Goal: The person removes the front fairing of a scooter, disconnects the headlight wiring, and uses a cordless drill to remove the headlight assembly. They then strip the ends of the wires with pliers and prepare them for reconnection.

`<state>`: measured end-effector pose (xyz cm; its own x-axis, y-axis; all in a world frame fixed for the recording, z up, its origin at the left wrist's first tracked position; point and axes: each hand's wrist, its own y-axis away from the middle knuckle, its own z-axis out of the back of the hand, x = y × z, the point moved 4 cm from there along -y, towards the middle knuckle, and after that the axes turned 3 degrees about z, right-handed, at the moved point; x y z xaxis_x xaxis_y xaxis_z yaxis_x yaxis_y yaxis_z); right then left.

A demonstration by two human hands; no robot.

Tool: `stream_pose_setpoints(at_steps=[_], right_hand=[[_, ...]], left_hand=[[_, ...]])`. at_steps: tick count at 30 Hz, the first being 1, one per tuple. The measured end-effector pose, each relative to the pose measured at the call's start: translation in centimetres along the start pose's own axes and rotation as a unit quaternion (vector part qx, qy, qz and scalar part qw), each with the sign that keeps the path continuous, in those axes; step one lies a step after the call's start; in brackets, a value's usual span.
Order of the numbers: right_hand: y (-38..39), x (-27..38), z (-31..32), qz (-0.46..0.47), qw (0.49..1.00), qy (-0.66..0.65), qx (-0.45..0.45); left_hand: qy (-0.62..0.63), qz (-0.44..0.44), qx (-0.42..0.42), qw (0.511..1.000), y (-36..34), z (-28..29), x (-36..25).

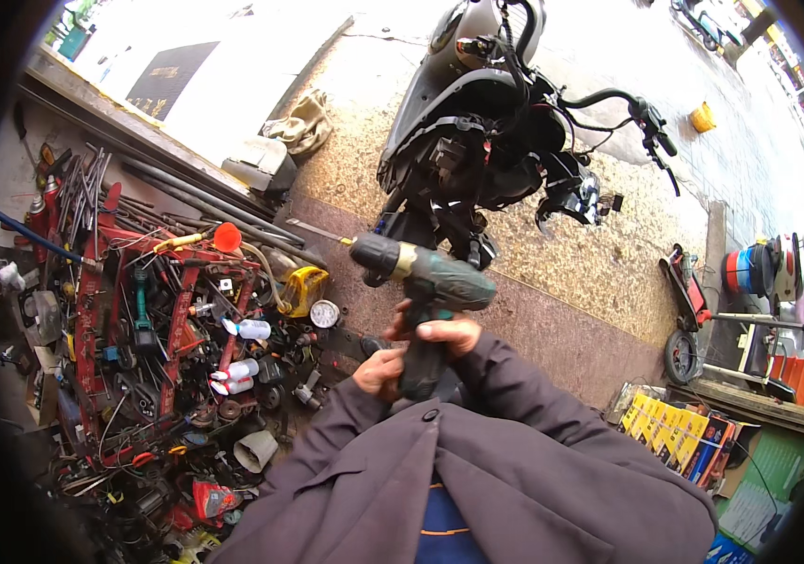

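A dark green and black cordless drill (449, 280) is in front of my chest, its chuck toward the left. A thin bit with a yellow section (346, 241) extends from the chuck. My right hand (456, 332) is closed round the drill's handle, thumb on the near side. Lower and to the left, my left hand (379, 370) is closed against the black battery base (424, 368); its fingers are partly hidden. Beyond the drill stands a scooter (463, 141) with its front panels off, cables and dark inner parts exposed.
Tools and parts crowd the left side around a red metal rack (87, 329), with metal pipes (223, 211) behind it. A yellow-handled piece (303, 289) lies near the drill. At right are a small wheeled cart (684, 315) and yellow boxes (661, 428). A bucket (701, 117) stands farther off.
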<state>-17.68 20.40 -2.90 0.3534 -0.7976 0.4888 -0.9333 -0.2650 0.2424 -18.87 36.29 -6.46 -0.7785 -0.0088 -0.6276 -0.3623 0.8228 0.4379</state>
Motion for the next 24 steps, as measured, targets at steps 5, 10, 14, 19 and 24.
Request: stream_pose_setpoints(at_steps=[5,10,14,19,24], right_hand=[[7.6,7.2,4.8,0.145,0.968,0.175,-0.11],[14.4,10.6,8.4,0.205,0.907,0.197,-0.309],[17.2,10.9,10.3,0.197,0.862,0.222,-0.412],[17.9,9.8,11.5,0.162,0.838,0.193,-0.484],[17.0,10.4,11.6,0.099,0.821,0.231,-0.513]], left_hand=[[-0.017,0.133,-0.167,0.977,-7.6,3.9,1.8],[-0.156,0.082,-0.246,0.953,-16.2,8.6,1.6],[-0.316,0.041,-0.272,0.908,-21.5,10.9,0.4],[-0.535,-0.024,-0.216,0.816,-26.1,11.0,-2.2],[-0.556,-0.043,-0.139,0.818,-28.6,10.8,-1.8]])
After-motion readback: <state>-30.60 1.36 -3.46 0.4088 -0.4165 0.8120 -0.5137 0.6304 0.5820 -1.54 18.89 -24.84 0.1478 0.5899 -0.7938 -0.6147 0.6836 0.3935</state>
